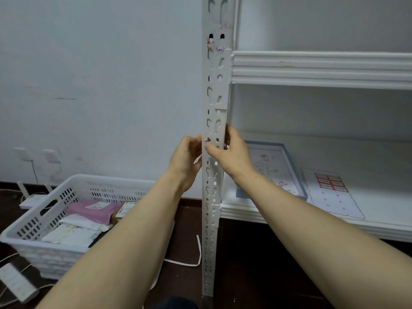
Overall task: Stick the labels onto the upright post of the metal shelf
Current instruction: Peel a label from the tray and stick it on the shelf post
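Observation:
The white perforated upright post (215,90) of the metal shelf runs from top to floor in the middle of the head view. My left hand (185,161) is at the post's left edge with curled fingers pinching a small white label with red print (207,140) against it. My right hand (231,152) wraps round the post's right edge at the same height, thumb across the front face. A label with red and blue marks (219,48) is stuck higher on the post. A sheet of red-bordered labels (331,184) lies on the lower shelf board.
The white shelf (323,68) stands to the right, with a blue-edged tray of sticker sheets (276,170) on its lower board. A white basket (66,210) with packets sits on the dark floor at left, beside power strips and cables. A paper strip (196,253) lies near the post's foot.

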`<state>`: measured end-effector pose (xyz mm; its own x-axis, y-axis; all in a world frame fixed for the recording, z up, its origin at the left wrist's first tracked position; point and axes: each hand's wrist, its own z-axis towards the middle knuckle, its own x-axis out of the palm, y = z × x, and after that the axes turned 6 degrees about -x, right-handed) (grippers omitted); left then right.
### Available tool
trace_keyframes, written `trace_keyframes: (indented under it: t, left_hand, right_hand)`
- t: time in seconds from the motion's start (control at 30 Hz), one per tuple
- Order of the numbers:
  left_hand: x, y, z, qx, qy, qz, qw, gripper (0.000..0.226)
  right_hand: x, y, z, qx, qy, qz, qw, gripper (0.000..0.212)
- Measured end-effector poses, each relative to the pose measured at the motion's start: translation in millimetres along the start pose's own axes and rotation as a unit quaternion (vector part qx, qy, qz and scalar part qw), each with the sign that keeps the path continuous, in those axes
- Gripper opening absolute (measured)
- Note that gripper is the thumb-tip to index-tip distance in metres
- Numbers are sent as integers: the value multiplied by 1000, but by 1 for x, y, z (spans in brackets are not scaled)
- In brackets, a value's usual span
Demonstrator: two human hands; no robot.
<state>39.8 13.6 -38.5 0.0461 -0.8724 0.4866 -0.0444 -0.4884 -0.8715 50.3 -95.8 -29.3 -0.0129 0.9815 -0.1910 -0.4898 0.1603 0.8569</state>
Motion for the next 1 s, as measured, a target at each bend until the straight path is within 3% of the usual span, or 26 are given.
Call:
trace_keyframes:
  t: [0.17, 0.27, 0.3, 0.37, 0.47, 0.77, 0.9, 1.0]
  left_hand:
    - [0, 2, 1, 8, -17, 3, 1000, 32]
    - [0, 2, 0, 10, -19, -4, 1000, 31]
    - [0, 2, 0, 11, -17, -4, 1000, 32]
    - [-1, 2, 0, 15, -12, -1, 1000, 35]
    - [-3, 3, 2, 16, -17, -3, 1000, 33]
    - [-4, 1, 3, 5, -14, -5, 1000, 26]
    - [-2, 0, 0, 2, -21, -3, 1000, 28]
    - [-1, -1, -3, -2, -24, 9, 1000, 28]
  right_hand:
    - [13, 1, 3, 18, -68, -58, 996, 36]
    - [14, 6, 0, 13, -107, -118, 987, 54]
    - [14, 8, -4, -4, -144, -130, 981, 59]
    - [15, 8, -17, -86, -210, -141, 964, 44]
    - [15, -4, -25, -153, -188, -240, 940, 13]
    - [10, -12, -4, -296, -183, -440, 828, 11]
    - [11, -9, 1, -311, -180, -469, 807, 11]
    - [14, -6, 2, -298, -174, -474, 810, 16]
